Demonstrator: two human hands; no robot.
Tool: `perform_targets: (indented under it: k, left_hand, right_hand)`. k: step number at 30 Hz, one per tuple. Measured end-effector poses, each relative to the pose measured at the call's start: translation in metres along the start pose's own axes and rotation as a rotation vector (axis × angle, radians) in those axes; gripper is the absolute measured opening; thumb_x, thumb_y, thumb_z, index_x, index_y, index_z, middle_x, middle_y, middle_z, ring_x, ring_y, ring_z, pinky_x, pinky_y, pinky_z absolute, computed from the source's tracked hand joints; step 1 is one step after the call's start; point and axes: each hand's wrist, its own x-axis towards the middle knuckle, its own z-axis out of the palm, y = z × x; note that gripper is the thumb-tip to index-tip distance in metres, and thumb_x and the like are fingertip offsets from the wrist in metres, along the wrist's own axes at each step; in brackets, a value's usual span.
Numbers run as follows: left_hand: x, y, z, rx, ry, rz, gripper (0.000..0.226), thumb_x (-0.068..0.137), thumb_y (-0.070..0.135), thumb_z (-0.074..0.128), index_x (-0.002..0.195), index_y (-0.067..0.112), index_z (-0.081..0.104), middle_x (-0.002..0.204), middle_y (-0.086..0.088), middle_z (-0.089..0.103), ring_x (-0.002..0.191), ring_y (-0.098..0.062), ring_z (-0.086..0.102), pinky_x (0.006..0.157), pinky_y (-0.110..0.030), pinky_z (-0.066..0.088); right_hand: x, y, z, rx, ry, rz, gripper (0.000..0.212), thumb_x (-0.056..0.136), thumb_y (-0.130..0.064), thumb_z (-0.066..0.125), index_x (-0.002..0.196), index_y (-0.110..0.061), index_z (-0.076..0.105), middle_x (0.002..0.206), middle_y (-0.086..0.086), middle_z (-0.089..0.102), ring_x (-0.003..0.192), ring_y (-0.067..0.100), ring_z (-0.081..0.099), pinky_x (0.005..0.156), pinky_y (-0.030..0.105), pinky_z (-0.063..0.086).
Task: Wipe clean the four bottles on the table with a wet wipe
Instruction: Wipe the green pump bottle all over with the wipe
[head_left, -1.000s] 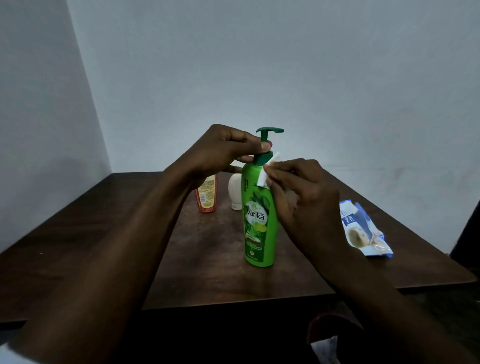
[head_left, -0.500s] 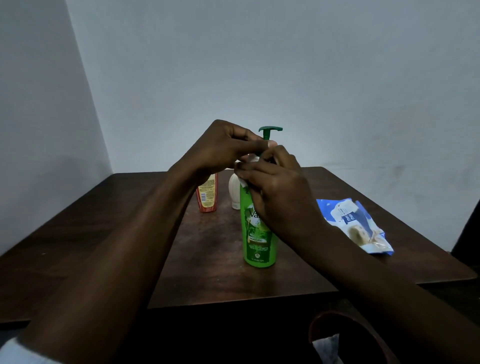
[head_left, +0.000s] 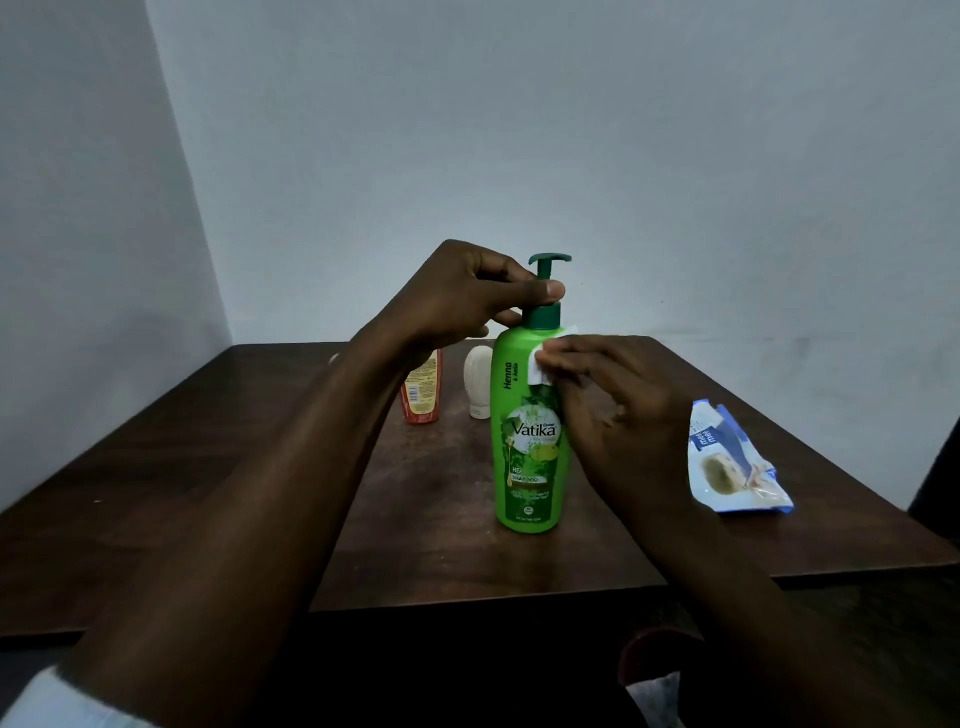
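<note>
A: Far left, dark wooden table (head_left: 208, 467), bare on that side. Back left of centre, a red bottle (head_left: 422, 389), label outward, partly behind the left forearm. Just right of it a small white bottle (head_left: 478, 382), cap down. A fourth bottle I cannot pick out; something pale shows at the forearm's edge, too little to name.

B: Left hand?

A: Left hand (head_left: 467, 296) closed in a pinch on the pump neck of the green shampoo bottle (head_left: 527, 447), which stands upright mid-table. It steadies the top.

B: And the right?

A: Right hand (head_left: 618, 410) presses a folded wet wipe (head_left: 545, 358) flat against the bottle's right shoulder, fingers curled over it, holding the wipe.

B: How to do this stroke well?

A: My judgement: keep the neck pinch firm, since the bottle is tall and a sideways push could tip it. Draw the wipe down the body with even pressure, then turn the bottle by the neck to reach the rear face.

B: Anything in the way?

A: The white and red bottles stand close behind; a wide swing of the left elbow might knock them. Right of the hands a blue wipe packet (head_left: 732, 462) lies flat, well clear of the stroke.
</note>
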Motion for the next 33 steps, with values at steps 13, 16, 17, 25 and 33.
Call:
perform_targets:
  k: [13,16,17,25,33]
  left_hand:
    - [0.008,-0.016,0.01,-0.17,-0.002,-0.02,0.017,0.087,0.038,0.074,0.083,0.021,0.07,0.095,0.003,0.075,0.077,-0.008,0.068,0.068,-0.031,0.058]
    - [0.013,-0.02,0.01,-0.207,0.003,-0.031,0.02,0.09,0.037,0.071,0.092,0.017,0.066,0.106,-0.002,0.077,0.081,-0.013,0.072,0.067,-0.031,0.057]
    - [0.015,-0.022,0.01,-0.223,0.004,-0.037,0.02,0.091,0.036,0.07,0.094,0.016,0.066,0.107,-0.003,0.077,0.079,-0.012,0.072,0.064,-0.028,0.057]
    - [0.031,-0.04,0.006,-0.291,0.041,-0.109,0.022,0.09,0.039,0.071,0.08,0.022,0.061,0.111,-0.007,0.075,0.08,-0.014,0.07,0.057,-0.026,0.054]
    - [0.038,-0.049,0.009,-0.332,0.084,-0.131,0.022,0.089,0.039,0.071,0.091,0.018,0.064,0.104,-0.003,0.077,0.068,-0.01,0.068,0.055,-0.023,0.052]
  right_hand:
    - [0.004,0.02,0.005,0.119,0.056,0.243,0.018,0.087,-0.008,0.076,0.105,-0.011,0.076,0.106,0.003,0.069,0.104,0.011,0.066,0.086,0.038,0.056]
    - [-0.008,0.029,0.008,0.116,-0.012,0.229,0.018,0.086,-0.007,0.077,0.103,-0.01,0.076,0.107,0.003,0.066,0.106,0.011,0.064,0.09,0.035,0.054]
    - [-0.013,0.031,0.009,0.111,-0.032,0.226,0.017,0.086,-0.007,0.077,0.103,-0.01,0.076,0.107,0.002,0.065,0.106,0.01,0.063,0.09,0.032,0.054]
    - [-0.054,0.03,0.009,0.09,-0.191,0.285,0.018,0.083,-0.004,0.078,0.097,-0.015,0.078,0.101,-0.004,0.067,0.101,0.0,0.064,0.086,0.022,0.053]
    - [-0.084,0.026,-0.009,0.042,-0.419,0.365,0.017,0.079,-0.013,0.082,0.087,-0.026,0.074,0.093,-0.018,0.067,0.093,-0.001,0.063,0.081,0.015,0.048]
